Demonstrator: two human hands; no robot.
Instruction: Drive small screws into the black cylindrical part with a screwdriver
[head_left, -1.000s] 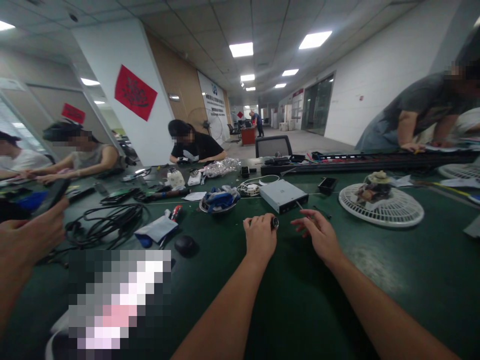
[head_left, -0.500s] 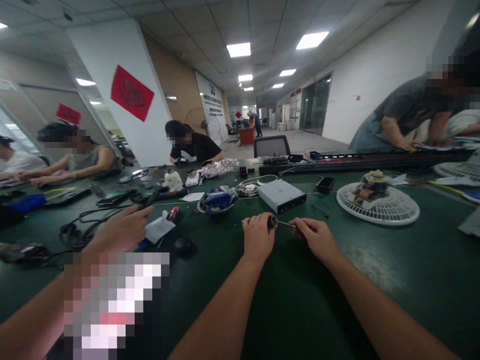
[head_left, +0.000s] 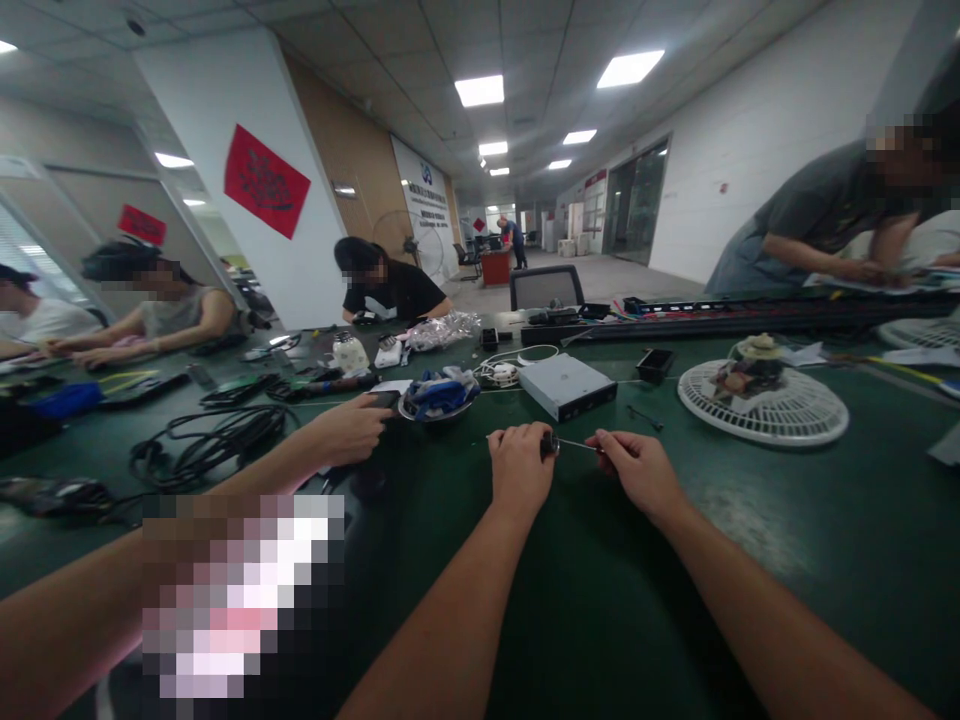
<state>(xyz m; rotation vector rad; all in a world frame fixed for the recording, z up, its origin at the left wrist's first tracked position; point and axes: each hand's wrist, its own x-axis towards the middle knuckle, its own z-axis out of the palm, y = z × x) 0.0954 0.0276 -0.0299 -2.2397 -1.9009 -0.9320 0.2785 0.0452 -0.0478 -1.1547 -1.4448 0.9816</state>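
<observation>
My left hand (head_left: 521,466) is wrapped round a small black cylindrical part (head_left: 550,443) above the green table (head_left: 585,600). My right hand (head_left: 636,470) pinches a thin metal-shafted tool (head_left: 581,445), its handle mostly hidden by my fingers. The shaft points left, and its tip meets the end face of the black part. Just beyond my hands lies a silver disc drive (head_left: 568,385). A short black cable piece (head_left: 645,418) is on the table behind my right hand.
From the left, another person's hand (head_left: 356,428) holds a dark object near a bowl of blue-and-white material (head_left: 441,395). A white fan grille (head_left: 765,405) lies to the right. Coiled black cables (head_left: 214,440) are at the left. People sit or lean around the table.
The other person's hand at the left has moved right and forward, close to the bowl. My two hands hold nearly the same pose, and the view has shifted slightly.
</observation>
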